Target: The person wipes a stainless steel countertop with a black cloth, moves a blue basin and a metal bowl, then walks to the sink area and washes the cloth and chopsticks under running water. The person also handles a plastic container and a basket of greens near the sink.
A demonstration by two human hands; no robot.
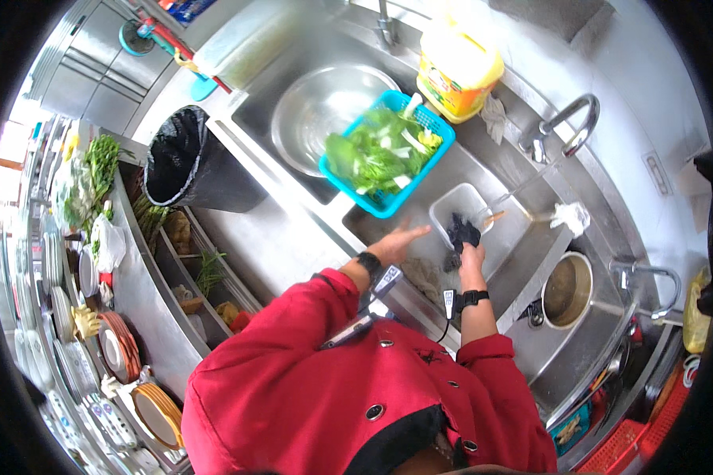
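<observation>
My right hand (472,256) grips a bunched black cloth-like item (463,230) over a white plastic tub (450,203) in the middle sink. Water runs from the curved faucet (583,127) towards this tub, where a brownish stick-like piece (495,217) shows at the rim. My left hand (400,242) is held over the sink's near side with fingers apart and nothing in it. Just beyond it, a turquoise plastic basket (382,209) holds leafy greens (374,151). Some dark, wet material lies below the black item; what it is cannot be told.
A large metal basin (297,127) sits in the far-left sink, with a yellow jug (460,77) behind the basket. A pot (566,291) stands in the right sink. Left are a lined black bin (175,160) and a metal counter (154,279) with stacked plates beyond.
</observation>
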